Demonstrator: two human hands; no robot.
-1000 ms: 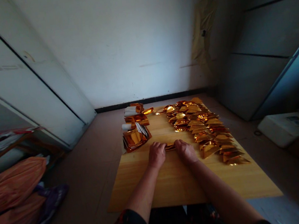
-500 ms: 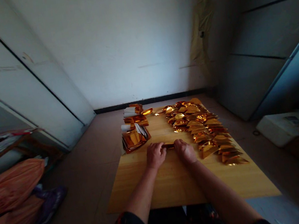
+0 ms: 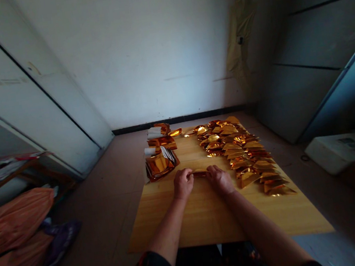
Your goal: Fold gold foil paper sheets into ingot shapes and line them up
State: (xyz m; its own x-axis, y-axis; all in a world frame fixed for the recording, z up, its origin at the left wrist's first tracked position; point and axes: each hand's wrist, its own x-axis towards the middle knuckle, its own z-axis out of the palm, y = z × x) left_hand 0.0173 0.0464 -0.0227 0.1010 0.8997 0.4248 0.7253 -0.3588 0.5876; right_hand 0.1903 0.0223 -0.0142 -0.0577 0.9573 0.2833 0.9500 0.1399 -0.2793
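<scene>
My left hand and my right hand rest side by side on a low wooden table. Both are closed on one small piece of gold foil paper, each pinching an end of it just above the tabletop. Most of the paper is hidden by my fingers. A stack of flat gold foil sheets lies just left of my left hand. A long heap of folded gold foil pieces runs along the table's right side, next to my right hand.
More foil packs and white rolls sit at the table's far left corner. Orange and purple bags lie on the floor at left below a white cabinet. A white box stands on the floor at right.
My hands stayed in place on the foil piece. My left hand's fingers have curled tighter and lifted slightly, raising the foil's edge a little.
</scene>
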